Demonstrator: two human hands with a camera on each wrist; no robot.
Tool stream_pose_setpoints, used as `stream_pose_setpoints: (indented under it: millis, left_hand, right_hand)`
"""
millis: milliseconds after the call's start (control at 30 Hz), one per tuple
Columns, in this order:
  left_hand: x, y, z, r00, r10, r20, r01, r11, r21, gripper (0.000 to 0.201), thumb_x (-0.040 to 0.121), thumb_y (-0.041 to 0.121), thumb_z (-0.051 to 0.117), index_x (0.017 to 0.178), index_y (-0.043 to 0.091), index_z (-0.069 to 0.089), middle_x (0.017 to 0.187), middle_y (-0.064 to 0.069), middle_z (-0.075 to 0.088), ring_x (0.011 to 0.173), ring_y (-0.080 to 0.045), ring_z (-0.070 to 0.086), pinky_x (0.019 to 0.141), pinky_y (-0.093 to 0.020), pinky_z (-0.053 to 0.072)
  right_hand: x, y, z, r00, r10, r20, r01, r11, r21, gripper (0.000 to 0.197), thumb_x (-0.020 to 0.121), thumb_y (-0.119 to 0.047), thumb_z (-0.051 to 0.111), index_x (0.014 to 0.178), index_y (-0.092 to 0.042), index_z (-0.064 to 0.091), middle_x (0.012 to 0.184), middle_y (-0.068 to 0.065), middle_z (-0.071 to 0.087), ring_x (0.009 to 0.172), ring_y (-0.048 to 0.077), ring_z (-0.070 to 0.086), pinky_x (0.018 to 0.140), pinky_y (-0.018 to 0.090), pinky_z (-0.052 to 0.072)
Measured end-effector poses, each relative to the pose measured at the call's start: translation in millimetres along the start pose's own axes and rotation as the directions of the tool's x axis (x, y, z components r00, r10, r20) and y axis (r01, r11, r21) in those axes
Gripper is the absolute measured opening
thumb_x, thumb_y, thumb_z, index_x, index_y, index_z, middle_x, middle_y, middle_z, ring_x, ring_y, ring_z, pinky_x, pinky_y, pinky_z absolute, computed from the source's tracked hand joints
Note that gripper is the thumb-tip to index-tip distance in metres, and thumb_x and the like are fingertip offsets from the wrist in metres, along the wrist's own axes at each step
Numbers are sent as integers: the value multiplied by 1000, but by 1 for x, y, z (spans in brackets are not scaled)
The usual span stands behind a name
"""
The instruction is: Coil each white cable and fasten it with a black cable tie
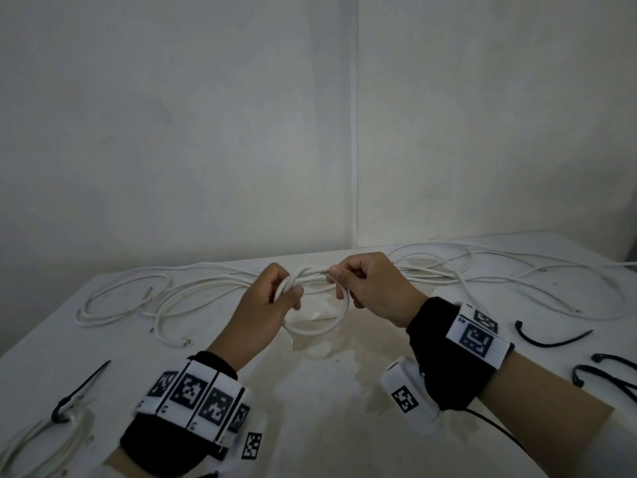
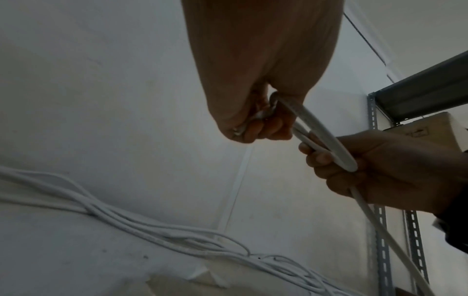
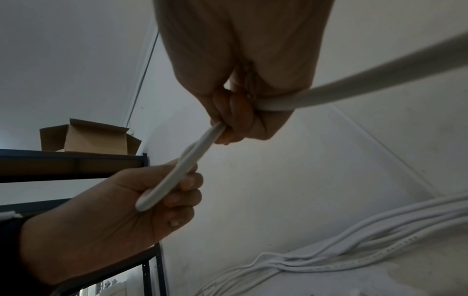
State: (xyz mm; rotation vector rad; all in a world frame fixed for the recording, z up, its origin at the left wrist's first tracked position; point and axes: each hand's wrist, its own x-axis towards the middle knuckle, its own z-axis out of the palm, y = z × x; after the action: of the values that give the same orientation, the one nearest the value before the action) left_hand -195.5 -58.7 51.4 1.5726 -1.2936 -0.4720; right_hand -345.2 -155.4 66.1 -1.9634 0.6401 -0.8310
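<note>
From the head view, the left hand (image 1: 272, 298) and right hand (image 1: 365, 288) are both raised over the counter (image 1: 327, 391), each closed around the same white cable (image 1: 317, 326), which hangs between them in a small loop. Judging by that loop, this coil is only just started, and no tie is on it. At the near left corner lies a finished coil (image 1: 44, 439) with a black cable tie (image 1: 79, 391) fastened on it, so at least one cable appears done. Along the far edge, loose white cables (image 1: 482, 267) lie uncoiled, several at least; their exact number cannot be told. Spare black ties (image 1: 551, 336) wait on the right.

From the left wrist view, the left hand (image 2: 255, 112) curls its fingers (image 2: 266, 130) round the cable (image 2: 326, 140), and the right hand (image 2: 380, 170) grips it just beside.

From the right wrist view, the right hand (image 3: 240, 112) pinches the cable (image 3: 177, 174) while a long stretch runs off to the right, so much length is still left to wind. The left hand (image 3: 126, 210) holds the bend below.
</note>
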Motion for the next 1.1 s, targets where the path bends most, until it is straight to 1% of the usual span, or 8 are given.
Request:
stream_pose_setpoints:
  millis: [233,333,467,567,700,833,933,1100]
  left_hand:
    - [-3,3,-11,986,-53,159,37,994,105,48,99,32,33,65,10,59,57,6,53,52,-2,43,63,-18,37]
    - [-5,-1,-22,993,-74,88,67,994,84,48,99,32,34,57,14,49,49,9,43,49,-3,37,59,-20,33]
    - [2,5,-15,999,11,32,-15,991,133,36,98,27,36,65,14,43,60,4,41,53,-3,39,53,-12,30]
    - [8,6,-3,999,33,-32,-28,990,138,29,99,26,36,75,13,45,75,-2,48,71,-15,46,66,-24,35]
    - [4,7,5,988,-100,117,115,984,-136,39,101,26,28,81,12,60,70,3,61,70,-11,58,65,-14,48]
    - [-1,13,5,950,-151,272,252,885,-392,41,100,28,28,80,8,57,54,5,48,53,-8,50,59,-18,45]
    - [-2,14,2,958,-98,270,182,934,-308,40,94,35,32,80,11,60,57,7,42,57,-7,40,63,-21,35]
    - [-5,18,0,978,-80,195,94,994,-59,43,99,31,28,80,12,61,62,5,39,52,-2,37,50,-8,31]
  right_hand:
    - [1,9,-10,998,4,-63,-6,999,-37,33,93,-13,53,60,-8,59,50,-2,53,34,2,38,42,12,33]
    - [6,13,-26,977,2,-215,8,999,43,35,92,-8,52,58,-13,60,45,-9,54,33,0,40,41,12,33]
    - [4,9,-20,996,-45,-74,33,987,-154,26,90,-8,54,68,-1,65,57,-4,57,42,-6,49,48,9,36]
    - [6,9,-9,996,-62,-60,54,991,-126,26,91,-13,55,72,1,66,60,4,57,39,2,41,50,14,32]
    - [4,6,-11,998,-34,-44,30,995,-99,24,92,-12,53,72,-3,63,58,-7,56,40,-2,45,48,9,34]
    - [2,6,-15,999,-18,-46,18,1000,-15,30,93,-10,52,63,-12,59,48,-15,57,37,-1,42,45,10,34]
    - [0,6,-17,1000,4,-28,-3,1000,31,28,93,-11,51,66,-14,60,48,-15,59,37,2,38,43,13,34]
    - [-2,6,-14,999,42,5,-42,997,68,22,93,-10,50,79,2,63,54,-8,58,36,1,37,42,13,35]
